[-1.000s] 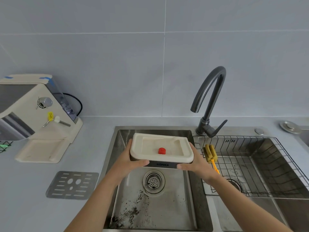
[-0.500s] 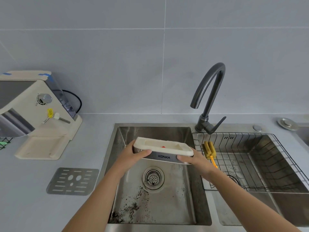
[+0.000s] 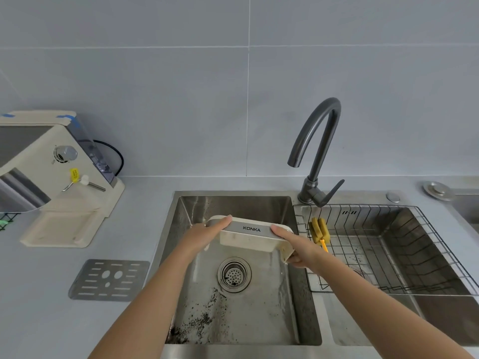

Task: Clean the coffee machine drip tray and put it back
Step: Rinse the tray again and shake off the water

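The cream drip tray (image 3: 247,240), with a grey front strip that reads KONKA, is held over the left sink basin (image 3: 233,317). It is tipped away from me, so its underside faces me and its inside is hidden. My left hand (image 3: 204,235) grips its left end and my right hand (image 3: 295,246) grips its right end. The cream coffee machine (image 3: 51,177) stands on the counter at the left, its tray slot vacant. The metal grate (image 3: 110,279) of the tray lies flat on the counter in front of the machine.
Dark coffee grounds are scattered on the floor of the left basin near the drain (image 3: 234,274). A dark faucet (image 3: 317,151) rises behind the sinks. A wire rack (image 3: 414,255) sits in the right basin with a yellow sponge brush (image 3: 319,230) at its left edge.
The tray has been tipped from level to steeply tilted away from me and lowered into the basin. The red piece inside it is no longer in view.
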Motion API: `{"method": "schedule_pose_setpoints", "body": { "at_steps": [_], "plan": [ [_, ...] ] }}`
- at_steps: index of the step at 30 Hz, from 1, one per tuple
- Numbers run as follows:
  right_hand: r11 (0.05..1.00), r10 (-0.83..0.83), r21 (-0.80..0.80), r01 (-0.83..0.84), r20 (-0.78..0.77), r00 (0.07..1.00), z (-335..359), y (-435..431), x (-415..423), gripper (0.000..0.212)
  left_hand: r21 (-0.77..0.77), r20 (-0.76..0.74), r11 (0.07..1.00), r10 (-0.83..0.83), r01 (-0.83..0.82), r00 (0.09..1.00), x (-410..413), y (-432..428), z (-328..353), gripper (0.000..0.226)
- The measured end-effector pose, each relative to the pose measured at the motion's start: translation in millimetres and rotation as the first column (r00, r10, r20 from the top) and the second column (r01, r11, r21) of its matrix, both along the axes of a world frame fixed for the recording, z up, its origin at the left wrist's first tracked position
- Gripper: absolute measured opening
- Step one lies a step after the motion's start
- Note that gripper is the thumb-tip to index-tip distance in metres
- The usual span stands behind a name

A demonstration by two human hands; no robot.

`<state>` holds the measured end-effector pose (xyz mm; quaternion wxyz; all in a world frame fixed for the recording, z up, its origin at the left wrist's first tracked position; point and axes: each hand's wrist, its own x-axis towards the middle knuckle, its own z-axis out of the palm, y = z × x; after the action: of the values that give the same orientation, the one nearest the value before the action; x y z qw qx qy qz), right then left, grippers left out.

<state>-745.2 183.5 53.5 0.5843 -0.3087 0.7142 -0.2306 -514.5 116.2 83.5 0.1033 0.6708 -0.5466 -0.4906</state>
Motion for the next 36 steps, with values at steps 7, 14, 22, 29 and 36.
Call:
{"method": "schedule_pose_setpoints", "body": {
  "at_steps": [7, 14, 22, 29, 36],
  "plan": [
    [0.987, 0.042, 0.157, -0.038, -0.021, 0.999, -4.6, 2.8, -4.1, 0.089, 0.225, 0.034, 0.974, 0.005, -0.013, 0.999, -14.4, 17.8, -2.4, 0.096],
    [0.998, 0.057, 0.040, -0.052, -0.135, 0.989, 24.2, -14.9, -10.7, 0.090, 0.074, 0.014, 0.997, -0.033, 0.032, 0.999, -21.5, 9.3, 30.9, 0.060],
    [0.987, -0.014, -0.162, -0.015, -0.174, 0.985, 70.3, -27.6, -14.9, 0.094, -0.108, -0.002, 0.994, 0.025, -0.025, 1.000, -8.4, -9.9, 65.8, 0.084],
    [0.952, 0.132, 0.283, -0.118, -0.032, 0.991, -11.7, 11.3, 13.0, 0.095, 0.343, 0.077, 0.938, -0.073, 0.042, 0.994, -8.7, 31.5, -5.0, 0.070],
    [0.999, 0.041, -0.017, -0.043, -0.098, 0.994, 25.9, -14.8, 9.4, 0.080, 0.004, 0.078, 1.000, 0.007, -0.007, 0.997, -1.7, 6.0, 36.3, 0.095]
  ]
}}
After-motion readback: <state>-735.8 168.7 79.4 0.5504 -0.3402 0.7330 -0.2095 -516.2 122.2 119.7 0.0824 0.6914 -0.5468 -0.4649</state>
